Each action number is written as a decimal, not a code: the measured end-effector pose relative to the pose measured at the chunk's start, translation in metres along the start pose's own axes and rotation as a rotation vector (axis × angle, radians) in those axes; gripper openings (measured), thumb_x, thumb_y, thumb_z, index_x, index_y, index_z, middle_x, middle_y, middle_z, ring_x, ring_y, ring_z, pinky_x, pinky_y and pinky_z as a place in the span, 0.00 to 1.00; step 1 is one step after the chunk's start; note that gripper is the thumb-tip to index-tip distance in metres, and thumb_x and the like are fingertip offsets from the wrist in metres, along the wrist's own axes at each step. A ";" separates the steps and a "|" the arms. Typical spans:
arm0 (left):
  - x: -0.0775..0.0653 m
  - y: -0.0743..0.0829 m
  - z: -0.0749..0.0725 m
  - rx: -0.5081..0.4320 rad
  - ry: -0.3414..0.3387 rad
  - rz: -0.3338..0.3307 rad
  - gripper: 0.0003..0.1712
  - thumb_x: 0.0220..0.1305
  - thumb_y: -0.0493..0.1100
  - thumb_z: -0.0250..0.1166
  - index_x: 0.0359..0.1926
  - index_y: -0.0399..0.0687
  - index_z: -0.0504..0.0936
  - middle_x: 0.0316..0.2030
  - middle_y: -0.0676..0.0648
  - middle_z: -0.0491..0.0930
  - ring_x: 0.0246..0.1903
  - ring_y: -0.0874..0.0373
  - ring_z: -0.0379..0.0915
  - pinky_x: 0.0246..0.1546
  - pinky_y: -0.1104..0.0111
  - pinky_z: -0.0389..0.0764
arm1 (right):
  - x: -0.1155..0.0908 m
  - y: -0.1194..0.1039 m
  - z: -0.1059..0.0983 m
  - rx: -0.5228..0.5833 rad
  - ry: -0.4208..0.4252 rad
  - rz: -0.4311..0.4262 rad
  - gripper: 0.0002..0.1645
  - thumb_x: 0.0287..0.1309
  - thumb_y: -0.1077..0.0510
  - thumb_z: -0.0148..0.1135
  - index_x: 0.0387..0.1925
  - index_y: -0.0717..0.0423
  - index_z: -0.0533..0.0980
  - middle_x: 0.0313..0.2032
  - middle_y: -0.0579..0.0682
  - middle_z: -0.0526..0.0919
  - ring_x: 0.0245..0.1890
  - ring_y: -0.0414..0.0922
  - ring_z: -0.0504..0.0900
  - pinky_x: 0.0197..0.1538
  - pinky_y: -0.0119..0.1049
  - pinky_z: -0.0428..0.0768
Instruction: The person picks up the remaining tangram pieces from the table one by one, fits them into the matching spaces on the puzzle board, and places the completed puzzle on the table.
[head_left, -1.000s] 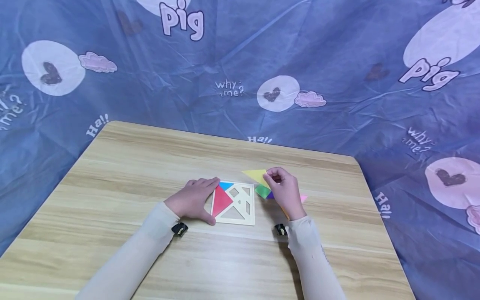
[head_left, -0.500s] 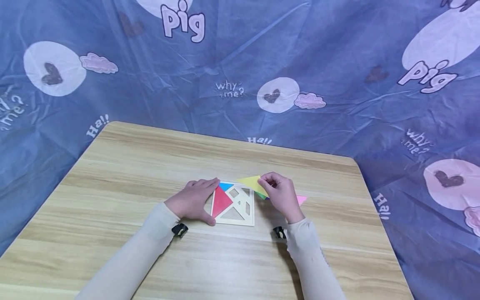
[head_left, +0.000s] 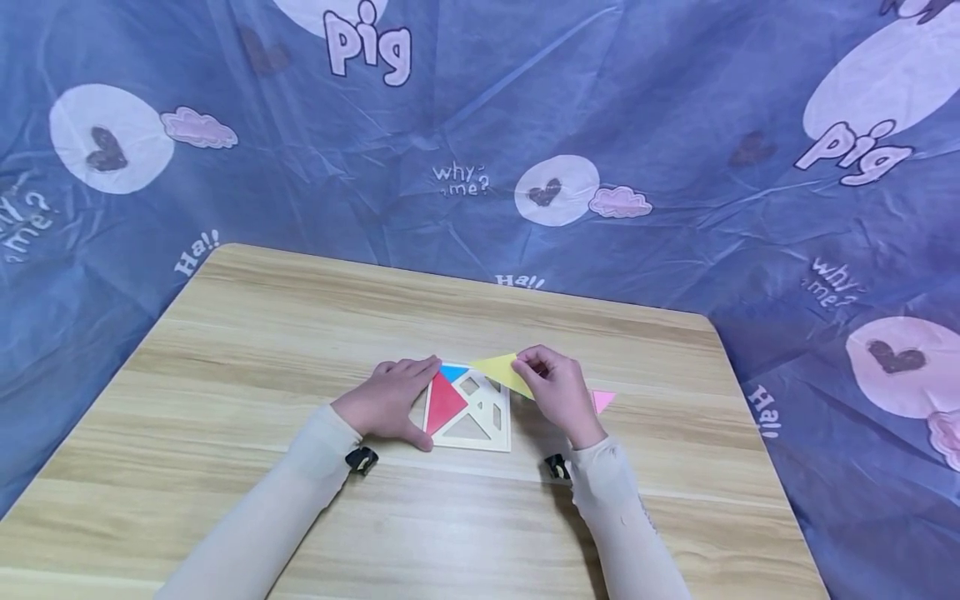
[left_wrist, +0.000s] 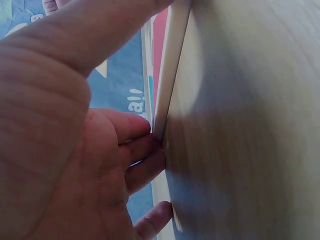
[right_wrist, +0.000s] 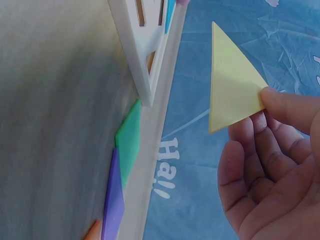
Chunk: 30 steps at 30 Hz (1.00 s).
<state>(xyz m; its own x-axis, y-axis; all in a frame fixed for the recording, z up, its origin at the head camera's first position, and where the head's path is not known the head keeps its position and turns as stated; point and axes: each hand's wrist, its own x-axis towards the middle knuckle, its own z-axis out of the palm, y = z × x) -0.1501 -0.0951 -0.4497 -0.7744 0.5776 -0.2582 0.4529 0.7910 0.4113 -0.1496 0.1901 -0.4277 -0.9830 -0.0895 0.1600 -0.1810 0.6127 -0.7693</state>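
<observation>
Cloth point(head_left: 420, 225) hangs behind woodgrain table point(head_left: 450, 525); right hand point(head_left: 558, 387) pinches yellow triangle point(head_left: 497, 370), left hand point(head_left: 387, 402) grips board point(head_left: 486, 396).

Pale tabletop point(head_left: 450, 525) glare, soft shadows; dimmer wrist views

On the table point(head_left: 450, 517), the puzzle board point(head_left: 472, 445) lies between the left hand point(head_left: 386, 400) and right hand point(head_left: 558, 387), loose pieces point(right_wrist: 130, 142) to its right; a cloth point(head_left: 450, 100) hangs behind.

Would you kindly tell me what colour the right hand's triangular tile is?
The triangular tile is yellow, showing best in the right wrist view.
</observation>
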 end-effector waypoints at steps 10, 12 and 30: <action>0.000 0.001 0.002 -0.009 -0.010 0.020 0.75 0.47 0.70 0.78 0.83 0.43 0.47 0.82 0.46 0.49 0.78 0.47 0.49 0.75 0.47 0.53 | -0.004 0.000 0.006 -0.039 -0.078 0.025 0.05 0.70 0.59 0.65 0.40 0.57 0.84 0.30 0.48 0.84 0.28 0.44 0.76 0.32 0.33 0.77; 0.001 0.002 0.002 -0.010 -0.011 0.019 0.75 0.47 0.70 0.78 0.83 0.43 0.47 0.82 0.46 0.49 0.78 0.46 0.49 0.75 0.47 0.53 | -0.005 0.001 0.007 -0.052 -0.094 0.026 0.05 0.71 0.60 0.65 0.40 0.56 0.84 0.30 0.48 0.83 0.28 0.43 0.75 0.32 0.34 0.76; 0.001 0.000 0.001 -0.007 -0.012 0.005 0.74 0.48 0.71 0.78 0.83 0.45 0.47 0.82 0.47 0.48 0.79 0.46 0.48 0.75 0.47 0.52 | -0.005 -0.002 0.009 -0.079 -0.258 0.045 0.05 0.72 0.58 0.63 0.38 0.52 0.82 0.27 0.45 0.77 0.28 0.43 0.72 0.33 0.35 0.72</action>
<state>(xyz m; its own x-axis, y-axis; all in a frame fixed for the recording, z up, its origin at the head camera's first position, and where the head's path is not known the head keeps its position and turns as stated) -0.1502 -0.0945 -0.4505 -0.7667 0.5840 -0.2666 0.4537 0.7867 0.4186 -0.1441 0.1823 -0.4325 -0.9669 -0.2514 -0.0442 -0.1437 0.6792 -0.7198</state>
